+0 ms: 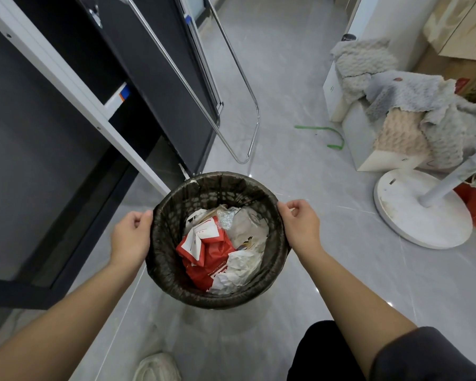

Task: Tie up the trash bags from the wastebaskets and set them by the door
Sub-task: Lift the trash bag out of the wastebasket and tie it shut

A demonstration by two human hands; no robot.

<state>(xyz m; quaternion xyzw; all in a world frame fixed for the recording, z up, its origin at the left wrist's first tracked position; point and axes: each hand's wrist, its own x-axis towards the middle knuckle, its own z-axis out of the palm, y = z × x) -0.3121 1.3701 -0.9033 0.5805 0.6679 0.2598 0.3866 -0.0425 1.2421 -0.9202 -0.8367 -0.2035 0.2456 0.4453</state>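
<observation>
1. We look down on a round woven wastebasket (pixel 217 294) standing on the grey tiled floor (pixel 327 284), just beside the foot of a dark cabinet (pixel 39 160) on our left.
2. A dark, see-through trash bag (pixel 176 213) lines the basket, its edge folded over the rim all the way round.
3. Our left hand (pixel 131 237) is at the left side of the rim, fingers curled closed on the bag's edge there.
4. Our right hand (pixel 300 222) is at the right side of the rim, fingers pinched together on the bag's edge at that side.
5. Inside the bag lie a crumpled red and white wrapper (pixel 206 254), white crumpled paper (pixel 239 268) and some clear plastic (pixel 245 224); the rubbish fills only the lower part of the basket.
6. A bent chrome tube frame (pixel 248 116) leans along the cabinet front, well behind the basket.
7. To the right, well apart from the basket, stands a white round fan base (pixel 412 213) with its pole rising out of view.
8. Behind the fan base, grey and beige fleecy cloths (pixel 412 105) are heaped over white boxes (pixel 368 149).
9. A green strap (pixel 333 136) lies loose on the floor near those boxes.
10. At the bottom edge we see a pale shoe (pixel 157 367) and a dark trouser leg (pixel 322 353).
</observation>
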